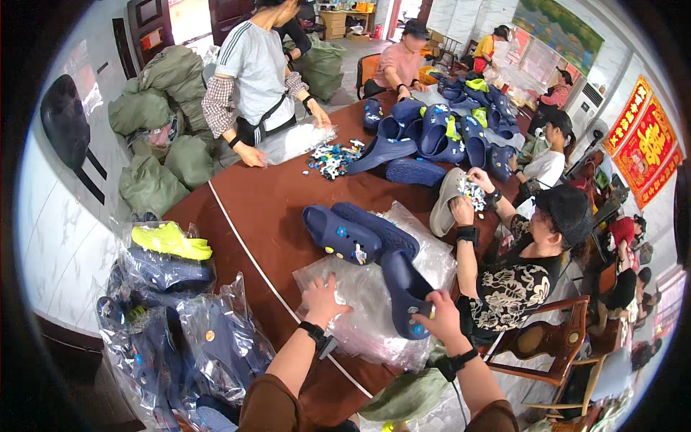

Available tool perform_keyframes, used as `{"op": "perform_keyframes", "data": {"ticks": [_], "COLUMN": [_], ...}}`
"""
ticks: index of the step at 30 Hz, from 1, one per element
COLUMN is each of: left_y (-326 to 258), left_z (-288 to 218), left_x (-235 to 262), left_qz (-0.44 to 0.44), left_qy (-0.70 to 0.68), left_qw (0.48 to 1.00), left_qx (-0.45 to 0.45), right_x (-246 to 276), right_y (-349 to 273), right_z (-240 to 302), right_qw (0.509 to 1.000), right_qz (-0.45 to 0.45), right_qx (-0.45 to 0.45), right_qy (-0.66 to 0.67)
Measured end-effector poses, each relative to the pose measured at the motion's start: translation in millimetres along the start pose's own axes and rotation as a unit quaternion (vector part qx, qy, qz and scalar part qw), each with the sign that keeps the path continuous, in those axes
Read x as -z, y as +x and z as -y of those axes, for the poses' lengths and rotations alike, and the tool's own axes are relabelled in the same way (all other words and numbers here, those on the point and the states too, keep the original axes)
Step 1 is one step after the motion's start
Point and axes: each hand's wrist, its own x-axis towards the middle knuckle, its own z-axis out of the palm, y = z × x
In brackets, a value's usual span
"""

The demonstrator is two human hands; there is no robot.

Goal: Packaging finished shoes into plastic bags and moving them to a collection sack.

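Note:
My right hand (440, 317) grips the heel end of a navy clog (407, 291), which stands tilted over a stack of clear plastic bags (349, 291). With fingers spread, my left hand (324, 299) rests on the bags' left side and holds nothing. Just beyond the bags lie two more navy clogs: one upright (342, 234) with small blue, yellow and white charms, the other on its side (378, 227), partly behind the first.
Bagged navy clogs (209, 331) fill the left side, a lime-green pair (171, 240) among them. Loose charms (335, 160) and a clog heap (432, 133) lie farther along the brown table (266, 198). A co-worker on the right handles a grey clog (446, 201); another holds plastic bags (295, 142).

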Motion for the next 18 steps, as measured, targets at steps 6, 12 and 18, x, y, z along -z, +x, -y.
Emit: {"op": "perform_keyframes", "data": {"ticks": [6,12,18], "left_y": [-13,-3,-3], "left_z": [-12,11,22], "left_x": [10,10,-15], "left_qz": [0.038,-0.013,0.028], "left_qy": [0.01,-0.014,-0.051], "left_qw": [0.999,0.999,0.995], "left_qx": [-0.007,-0.046,-0.079], "right_x": [3,-11,-39], "right_y": [3,34,76], "right_z": [-28,-28,12], "right_qw": [0.947,0.967,0.978], "right_qz": [-0.064,-0.043,0.022], "right_qx": [-0.226,-0.245,-0.206], "right_qy": [0.219,0.051,0.032]}}
